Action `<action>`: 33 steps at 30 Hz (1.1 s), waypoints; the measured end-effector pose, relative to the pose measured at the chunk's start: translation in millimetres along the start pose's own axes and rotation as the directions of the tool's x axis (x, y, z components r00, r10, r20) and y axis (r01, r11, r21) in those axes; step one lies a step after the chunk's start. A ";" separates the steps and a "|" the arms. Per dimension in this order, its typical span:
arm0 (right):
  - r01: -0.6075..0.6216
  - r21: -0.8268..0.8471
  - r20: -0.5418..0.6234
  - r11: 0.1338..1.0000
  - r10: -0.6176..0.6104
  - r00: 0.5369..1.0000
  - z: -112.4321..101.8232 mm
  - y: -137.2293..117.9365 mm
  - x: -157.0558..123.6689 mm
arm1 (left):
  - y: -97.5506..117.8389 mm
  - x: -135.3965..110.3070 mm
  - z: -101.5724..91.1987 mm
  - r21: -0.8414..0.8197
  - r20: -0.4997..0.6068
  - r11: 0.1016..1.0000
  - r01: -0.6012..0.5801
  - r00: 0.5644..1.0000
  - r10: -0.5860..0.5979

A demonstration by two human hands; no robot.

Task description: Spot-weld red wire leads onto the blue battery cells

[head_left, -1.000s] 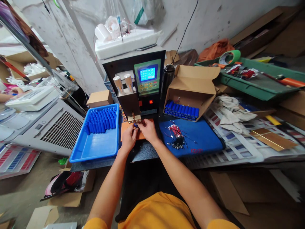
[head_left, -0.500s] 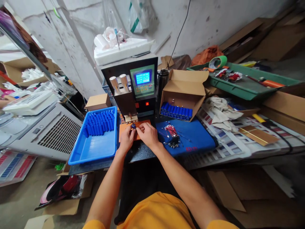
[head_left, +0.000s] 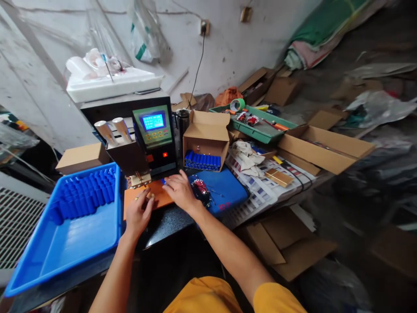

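My right hand (head_left: 180,189) is over the right part of the orange board (head_left: 130,204), its fingers closed on a blue battery cell (head_left: 163,181) that is mostly hidden by them. My left hand (head_left: 140,211) rests at the board's front left, thumb and index finger apart, with nothing visible between them. Just above it are the electrode tips of a spot welder (head_left: 140,178) with a lit blue screen. Blue cells (head_left: 84,191) stand in rows in the blue tray (head_left: 74,256) to the left.
An open cardboard box (head_left: 208,126) holds more blue cells. Red and black wire leads (head_left: 202,191) lie on a blue mat (head_left: 230,187) at the right. Behind are a dark bottle (head_left: 183,123) and a green tray (head_left: 270,135) with tape and tools.
The view has swung right. My hands have drawn apart; the blue cell, previously between both under the electrodes, has moved right with my right hand.
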State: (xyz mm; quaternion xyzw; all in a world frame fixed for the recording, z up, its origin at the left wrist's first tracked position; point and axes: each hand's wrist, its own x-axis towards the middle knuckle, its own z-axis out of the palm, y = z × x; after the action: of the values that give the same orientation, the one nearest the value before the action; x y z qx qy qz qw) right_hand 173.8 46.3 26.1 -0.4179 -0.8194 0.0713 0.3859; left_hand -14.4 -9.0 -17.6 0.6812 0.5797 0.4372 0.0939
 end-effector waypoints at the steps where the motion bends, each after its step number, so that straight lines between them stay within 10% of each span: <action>1: -0.033 -0.023 -0.060 0.999 0.032 0.998 -5.5 13.0 2.1 | 0.8 -0.5 0.0 0.020 -0.011 1.000 -0.014 1.000 0.014; 9: -0.171 -0.283 -0.188 0.944 0.120 0.975 -26.5 113.6 32.0 | 1.8 -1.3 4.6 0.152 -0.073 0.979 -0.136 0.986 0.148; 17: -0.227 -0.306 -0.132 0.924 0.195 0.972 -17.1 143.5 42.3 | 6.1 -0.7 3.1 0.184 -0.088 0.965 -0.188 0.974 0.207; 26: -0.203 -0.172 -0.151 0.964 0.178 0.972 -39.1 115.2 17.1 | 9.0 0.3 -0.8 0.191 -0.084 0.968 -0.164 0.979 0.183; 29: -0.260 -0.156 0.062 0.953 0.272 0.960 -45.0 88.1 1.6 | 8.7 0.2 -1.3 0.182 -0.093 0.972 -0.147 0.982 0.166; 33: -0.271 -0.302 0.415 0.914 0.382 0.825 -51.5 54.4 -14.1 | 8.3 0.1 -1.9 0.167 -0.083 0.977 -0.130 0.986 0.145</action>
State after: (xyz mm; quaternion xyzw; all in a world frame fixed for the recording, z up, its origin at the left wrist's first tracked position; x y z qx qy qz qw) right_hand 248.7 60.1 29.7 -0.5650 -0.8059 0.1397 0.1088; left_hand -9.9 -12.2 -11.2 0.7035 0.5683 0.4263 -0.0196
